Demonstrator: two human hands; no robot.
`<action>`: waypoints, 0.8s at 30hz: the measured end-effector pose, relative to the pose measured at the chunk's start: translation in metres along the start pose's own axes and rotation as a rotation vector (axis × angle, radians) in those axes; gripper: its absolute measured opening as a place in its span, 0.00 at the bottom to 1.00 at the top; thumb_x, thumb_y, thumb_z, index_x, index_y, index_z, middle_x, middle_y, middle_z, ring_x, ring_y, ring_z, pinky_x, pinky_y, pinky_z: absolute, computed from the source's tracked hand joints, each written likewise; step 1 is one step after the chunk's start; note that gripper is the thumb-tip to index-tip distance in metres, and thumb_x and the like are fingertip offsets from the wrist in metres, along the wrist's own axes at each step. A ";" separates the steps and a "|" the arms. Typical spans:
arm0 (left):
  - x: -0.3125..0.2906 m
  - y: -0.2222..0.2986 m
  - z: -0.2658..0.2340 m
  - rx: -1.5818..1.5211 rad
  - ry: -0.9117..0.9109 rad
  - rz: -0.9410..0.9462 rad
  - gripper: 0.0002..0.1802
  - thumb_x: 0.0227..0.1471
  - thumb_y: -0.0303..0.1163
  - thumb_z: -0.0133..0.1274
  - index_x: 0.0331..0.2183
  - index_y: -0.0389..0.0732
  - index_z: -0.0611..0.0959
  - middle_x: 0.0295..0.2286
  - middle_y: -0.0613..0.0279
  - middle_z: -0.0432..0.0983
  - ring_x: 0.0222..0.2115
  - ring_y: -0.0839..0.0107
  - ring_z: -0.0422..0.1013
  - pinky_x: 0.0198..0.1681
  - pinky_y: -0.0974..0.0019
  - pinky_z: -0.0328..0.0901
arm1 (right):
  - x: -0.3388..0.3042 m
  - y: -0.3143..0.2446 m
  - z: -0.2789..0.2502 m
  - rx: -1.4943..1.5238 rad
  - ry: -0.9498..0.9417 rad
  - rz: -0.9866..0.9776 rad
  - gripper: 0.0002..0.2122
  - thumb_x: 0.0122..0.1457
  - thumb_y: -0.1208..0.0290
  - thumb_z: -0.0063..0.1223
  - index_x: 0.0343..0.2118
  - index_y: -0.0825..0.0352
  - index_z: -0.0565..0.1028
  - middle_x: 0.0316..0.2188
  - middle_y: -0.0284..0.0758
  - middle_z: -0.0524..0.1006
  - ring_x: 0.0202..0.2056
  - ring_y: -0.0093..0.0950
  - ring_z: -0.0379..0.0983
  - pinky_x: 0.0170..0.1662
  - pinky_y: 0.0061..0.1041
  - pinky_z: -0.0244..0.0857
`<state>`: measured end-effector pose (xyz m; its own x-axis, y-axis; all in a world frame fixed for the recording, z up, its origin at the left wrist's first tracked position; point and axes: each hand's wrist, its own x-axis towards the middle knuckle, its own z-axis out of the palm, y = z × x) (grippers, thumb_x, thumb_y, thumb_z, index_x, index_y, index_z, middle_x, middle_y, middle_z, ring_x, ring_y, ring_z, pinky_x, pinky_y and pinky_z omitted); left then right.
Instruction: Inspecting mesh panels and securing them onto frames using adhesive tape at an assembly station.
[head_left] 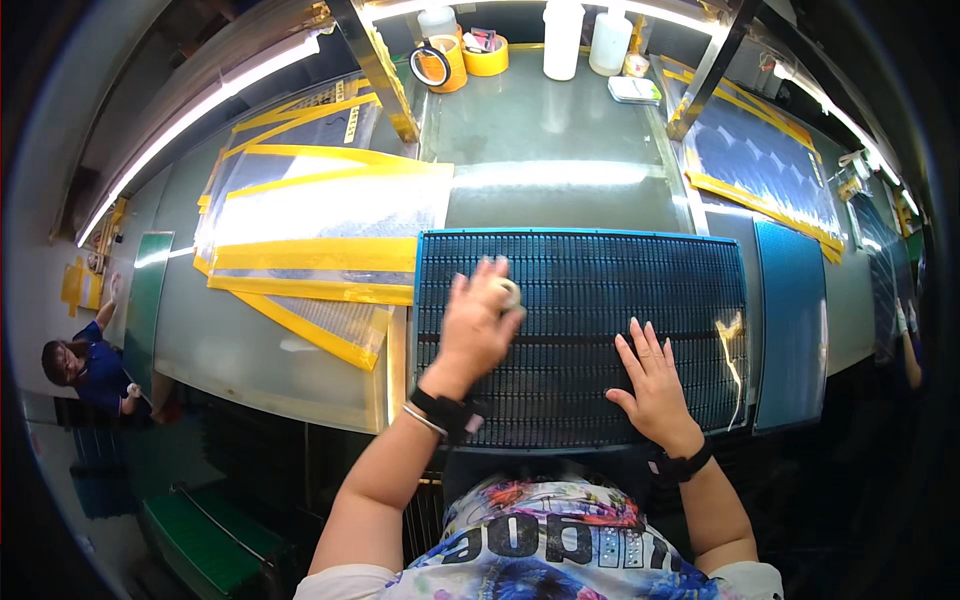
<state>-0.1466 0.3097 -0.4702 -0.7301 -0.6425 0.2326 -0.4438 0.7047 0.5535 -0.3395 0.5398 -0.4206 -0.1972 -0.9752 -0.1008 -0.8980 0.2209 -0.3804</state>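
A large dark panel (570, 340) with rows of small slots and a blue rim lies flat in front of me. Over its left part is my left hand (476, 325), slightly blurred, its fingers bent round a small pale round thing (510, 294) that shows between thumb and fingers. What exactly that thing is, I cannot make out. My right hand (655, 385) rests flat on the right half of the panel, fingers stretched out and holding nothing.
Clear sheets edged with yellow tape (330, 255) are stacked to the left, more sheets (765, 160) at the far right. A blue panel (790, 325) lies right of mine. Tape rolls (487, 55) and white bottles (563, 40) stand at the back. Another person (95, 370) is far left.
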 end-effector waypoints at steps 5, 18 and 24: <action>-0.002 -0.060 -0.020 0.144 0.151 -0.079 0.23 0.54 0.41 0.59 0.48 0.41 0.74 0.61 0.52 0.63 0.63 0.50 0.56 0.64 0.41 0.47 | -0.011 0.012 -0.005 0.087 -0.004 0.049 0.36 0.54 0.62 0.62 0.64 0.67 0.60 0.68 0.47 0.52 0.69 0.46 0.46 0.68 0.48 0.43; -0.140 0.012 -0.058 0.064 0.051 -0.207 0.15 0.52 0.31 0.60 0.37 0.41 0.70 0.59 0.39 0.63 0.63 0.42 0.54 0.65 0.41 0.42 | -0.106 0.058 0.011 -0.122 0.214 0.406 0.31 0.65 0.58 0.47 0.67 0.69 0.55 0.69 0.46 0.49 0.70 0.45 0.40 0.69 0.48 0.34; -0.135 0.045 -0.029 -0.015 0.014 -0.066 0.13 0.51 0.29 0.60 0.35 0.42 0.71 0.60 0.47 0.64 0.64 0.47 0.56 0.65 0.45 0.48 | -0.080 -0.005 0.035 0.004 0.024 -0.054 0.36 0.59 0.50 0.51 0.66 0.66 0.58 0.69 0.42 0.53 0.70 0.40 0.44 0.70 0.46 0.34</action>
<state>-0.0529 0.4200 -0.4539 -0.6922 -0.6916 0.2063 -0.4828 0.6562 0.5799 -0.3055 0.6171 -0.4433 -0.1581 -0.9857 -0.0579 -0.9060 0.1681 -0.3885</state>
